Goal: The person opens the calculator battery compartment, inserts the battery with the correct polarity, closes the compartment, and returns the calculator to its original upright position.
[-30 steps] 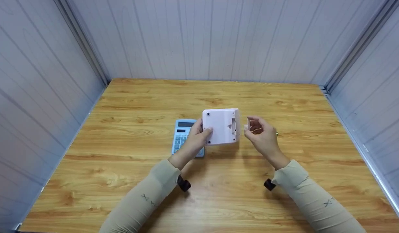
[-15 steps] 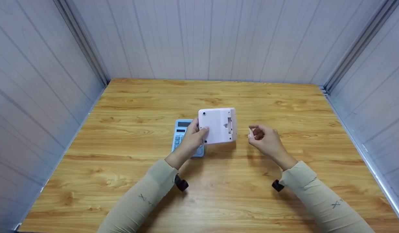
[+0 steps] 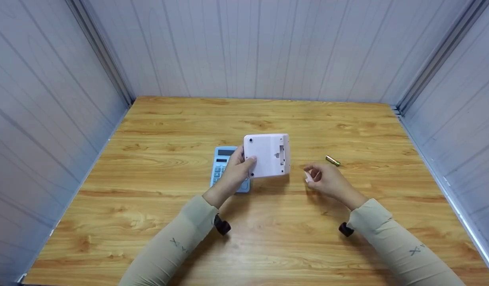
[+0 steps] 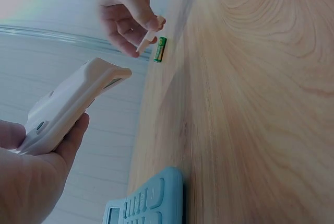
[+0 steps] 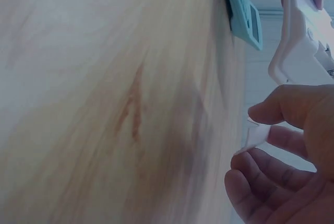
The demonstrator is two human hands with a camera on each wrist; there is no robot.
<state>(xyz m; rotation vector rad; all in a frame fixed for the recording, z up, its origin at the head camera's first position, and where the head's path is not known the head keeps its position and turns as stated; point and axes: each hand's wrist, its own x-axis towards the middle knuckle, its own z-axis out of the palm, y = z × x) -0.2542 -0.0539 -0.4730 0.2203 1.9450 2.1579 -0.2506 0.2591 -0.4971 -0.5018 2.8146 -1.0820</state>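
Well beyond the fingers of the left hand (image 3: 236,167) and the right hand (image 3: 328,180) stands a pale grey panelled wall (image 3: 244,47). Below the fingers extends the counter (image 3: 268,234), with yellow-brown wood grain. On it, under the left hand and partly hidden by it, lies a light-blue rectangular plastic calculator (image 3: 220,169), keys facing up.

A pale pink, almost white plastic device (image 3: 265,159), boxy with rounded corners, is held above the counter in the left hand: the thumb lies on its underside, and the other fingers support it from the opposite face, at one edge only. Its uncovered slot (image 3: 282,155), at the end far from these fingers, is toward the right hand; what is inside, I cannot tell.

The right hand is apart from the device. Its thumb and fingers pinch narrowly a small, thin, pale plastic piece (image 3: 308,177), probably the slot's cover. A green-and-gold cylindrical battery (image 3: 332,160) lies just beyond the right knuckles, untouched.

As for risks, the thin piece could slip if the pinch loosens. The battery, being round, could roll if the knuckles brush it. The device could tip onto the calculator if the left thumb presses too weakly.
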